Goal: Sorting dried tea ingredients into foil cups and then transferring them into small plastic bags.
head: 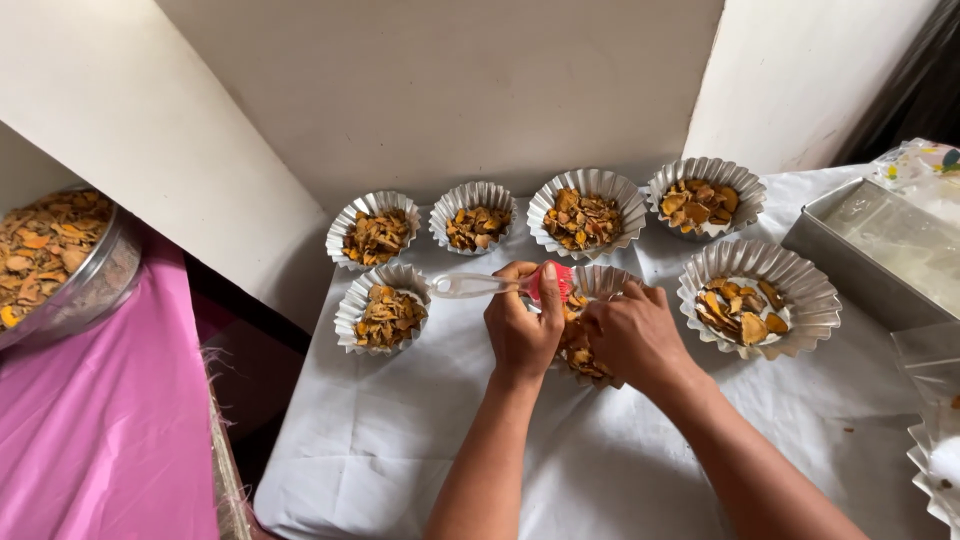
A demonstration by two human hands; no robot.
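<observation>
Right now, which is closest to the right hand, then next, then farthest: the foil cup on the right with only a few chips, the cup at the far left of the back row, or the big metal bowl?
From the right hand:
1. Foil cup with few chips, just to its right.
2. Back row's leftmost cup, up and left.
3. Big metal bowl, at the far left edge.

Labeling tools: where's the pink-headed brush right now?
Head view, centre: the pink-headed brush is in the left hand, clear handle pointing left, over the middle foil cup in the front row.

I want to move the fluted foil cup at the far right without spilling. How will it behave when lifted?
The fluted foil cup looks thin, so it probably bends if gripped by its rim. Its few dried chips suggest it is light. The wide flat base likely resists tipping.
</observation>
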